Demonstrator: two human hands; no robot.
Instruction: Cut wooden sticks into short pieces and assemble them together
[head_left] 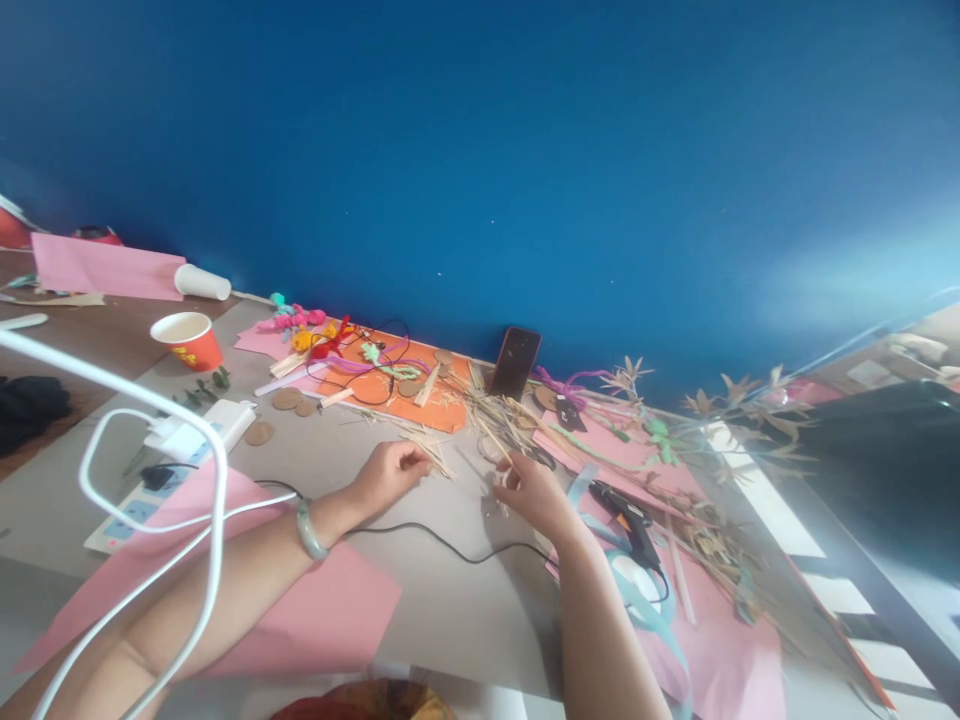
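Observation:
My left hand (391, 478), with a pale green bangle on its wrist, rests low over the grey table, its fingers curled together. Whatever it pinches, if anything, is hidden; thin straw pieces (435, 453) lie right beside its fingertips. My right hand (531, 492) is closed, thumb against fingers, around a thin dry stalk (491, 437) that sticks up from it. Behind this hand lies a loose heap of dry stalks (517, 418). A dark phone (515, 362) leans against the blue wall beyond the heap.
A black hot glue gun (634, 525) and light blue ribbon (651, 610) lie to the right on pink paper (720, 640). Orange paper (442, 412) bears pipe cleaners and wood slices. At left stand a red paper cup (187, 342) and a power strip (131, 510); a white cable (217, 500) hangs in front.

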